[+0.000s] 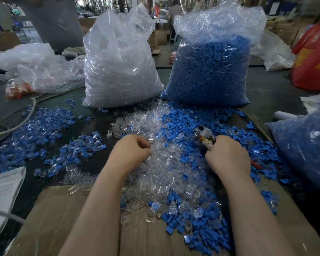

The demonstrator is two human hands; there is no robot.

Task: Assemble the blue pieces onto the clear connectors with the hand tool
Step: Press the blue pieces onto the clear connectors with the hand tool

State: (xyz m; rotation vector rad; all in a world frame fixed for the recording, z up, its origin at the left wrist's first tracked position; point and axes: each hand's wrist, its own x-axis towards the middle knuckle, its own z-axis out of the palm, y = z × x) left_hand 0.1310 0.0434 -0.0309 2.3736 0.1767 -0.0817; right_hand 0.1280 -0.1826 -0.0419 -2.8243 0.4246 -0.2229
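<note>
A heap of loose clear connectors (161,163) lies in the middle of the table, mixed with loose blue pieces (188,124) on its right side. My left hand (131,154) rests on the clear heap with its fingers curled into the connectors; whether it holds one is hidden. My right hand (227,156) grips the handles of the hand tool (204,134), whose metal head points up and left over the blue pieces. Assembled blue-and-clear parts (44,133) are spread across the left of the table.
Two tall plastic bags stand behind the heap: one of clear connectors (118,71), one of blue pieces (211,71). Another bag of blue parts (307,145) sits at the right. Flat cardboard (63,218) lies under my forearms. A cable (17,122) curves at the left.
</note>
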